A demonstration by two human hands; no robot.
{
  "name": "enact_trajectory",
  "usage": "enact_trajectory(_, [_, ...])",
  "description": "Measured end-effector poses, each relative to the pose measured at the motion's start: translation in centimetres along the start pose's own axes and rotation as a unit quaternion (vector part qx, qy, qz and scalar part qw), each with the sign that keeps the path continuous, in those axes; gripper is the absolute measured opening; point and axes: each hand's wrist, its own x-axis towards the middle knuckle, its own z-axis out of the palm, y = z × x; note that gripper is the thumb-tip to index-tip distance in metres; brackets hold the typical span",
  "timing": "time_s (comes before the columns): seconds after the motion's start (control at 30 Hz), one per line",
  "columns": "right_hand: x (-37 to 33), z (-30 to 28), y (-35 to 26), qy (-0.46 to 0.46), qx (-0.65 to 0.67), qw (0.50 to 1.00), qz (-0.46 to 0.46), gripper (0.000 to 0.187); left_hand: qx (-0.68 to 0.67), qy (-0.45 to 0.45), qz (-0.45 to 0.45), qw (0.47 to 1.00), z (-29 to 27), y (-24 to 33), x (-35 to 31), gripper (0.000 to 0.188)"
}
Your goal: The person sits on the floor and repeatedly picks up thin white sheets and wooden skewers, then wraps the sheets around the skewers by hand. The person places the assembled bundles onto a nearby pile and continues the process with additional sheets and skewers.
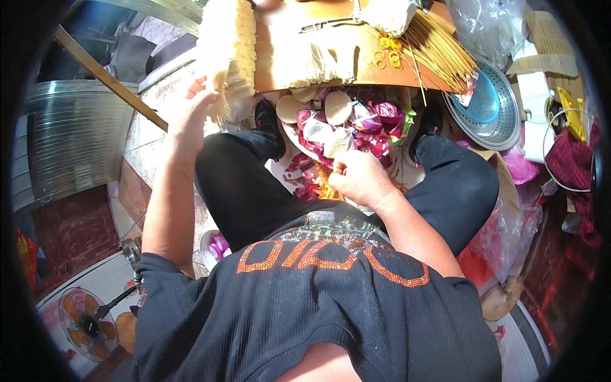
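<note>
My left hand [198, 105] is at the left edge of a low wooden table [280, 57], its fingers bent against the lower end of a long row of pale, frilly sheets [230, 54]. Glare washes out what those fingers hold. Between my knees, my right hand [363, 179] is closed, thumb and fingers pressed together, over a heap of purple onion peels [382, 145]. Just beyond its fingertips is a pale, flat piece [338, 142]; I cannot tell whether they grip it. Pale round slices [337, 107] lie on the heap.
On the table are a smaller pale stack [324, 62], yellow rubber bands [389, 54] and a bundle of thin wooden sticks [442, 48]. A metal colander [503, 130] with a blue bowl [480, 95] stands at the right. A fan [89, 323] is at lower left.
</note>
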Motion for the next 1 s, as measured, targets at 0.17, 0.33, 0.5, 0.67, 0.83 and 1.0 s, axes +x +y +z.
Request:
enact_trajectory(0.17, [0.2, 0.9, -0.1, -0.004, -0.059, 0.996, -0.06, 0.014, 0.175, 0.058, 0.072, 0.98, -4.3, 0.2, 5.8, 0.036])
enact_trajectory(0.33, [0.3, 0.7, -0.5, -0.057, -0.063, 0.996, -0.033, 0.015, 0.245, 0.03, 0.114, 0.962, -5.4, -1.1, 10.5, 0.036])
enact_trajectory(0.5, [0.5, 0.6, -0.7, -0.069, -0.041, 0.996, -0.035, 0.015, 0.312, 0.05, 0.16, 0.935, -7.2, -5.5, 14.5, 0.038])
enact_trajectory(0.67, [0.4, 0.7, -0.3, -0.059, -0.046, 0.996, -0.048, 0.014, 0.382, 0.076, 0.166, 0.906, -4.0, -2.5, 13.4, 0.038])
enact_trajectory(0.83, [0.4, -0.1, -1.2, -0.082, -0.046, 0.995, -0.043, 0.015, 0.351, 0.102, 0.2, 0.909, -7.2, -3.2, 19.1, 0.029])
enact_trajectory(1.0, [0.8, -0.5, -1.5, -0.072, 0.004, 0.997, -0.042, 0.015, 0.367, 0.117, 0.242, 0.89, -7.1, 0.4, 23.7, 0.021])
